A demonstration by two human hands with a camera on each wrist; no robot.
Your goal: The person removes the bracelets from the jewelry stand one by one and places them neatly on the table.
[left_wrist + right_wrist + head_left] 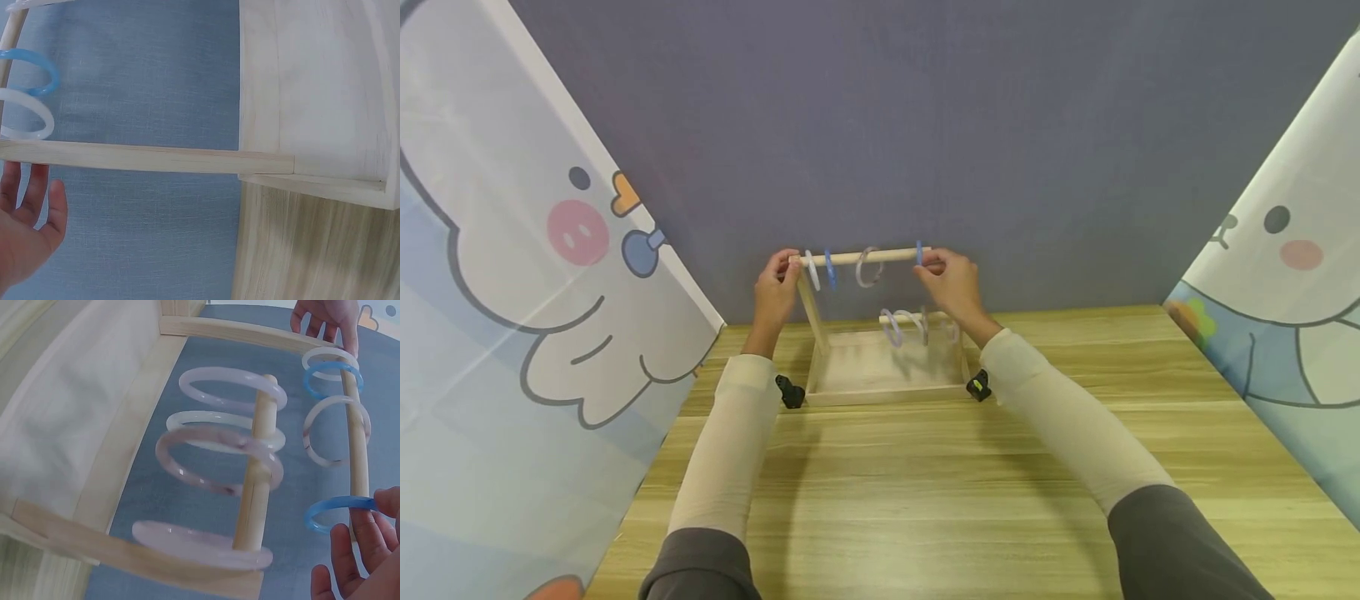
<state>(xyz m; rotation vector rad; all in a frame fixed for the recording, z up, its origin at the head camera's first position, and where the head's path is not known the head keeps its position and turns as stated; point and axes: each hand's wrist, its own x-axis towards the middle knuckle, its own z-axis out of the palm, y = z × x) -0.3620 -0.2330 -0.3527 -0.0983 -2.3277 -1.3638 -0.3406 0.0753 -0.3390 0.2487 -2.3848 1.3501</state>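
A wooden bangle stand (887,397) has an upper bar (895,255) and a shorter lower bar (255,494). At the upper bar's left end, my left hand (775,292) holds the top of the upright post (144,157), fingertips against the wood. My right hand (953,287) pinches a blue bangle (340,502) that is around the bar's right end. Further left on that bar hang a white bangle (813,273), another blue bangle (830,271) and a marbled bangle (310,428).
Around the lower bar hang several bangles, including a lilac bangle (212,374) and a brown-marbled bangle (187,478). Small black devices, a left one (790,392) and a right one (978,386), flank the base on the wooden table (880,500). A grey backdrop (925,125) stands behind.
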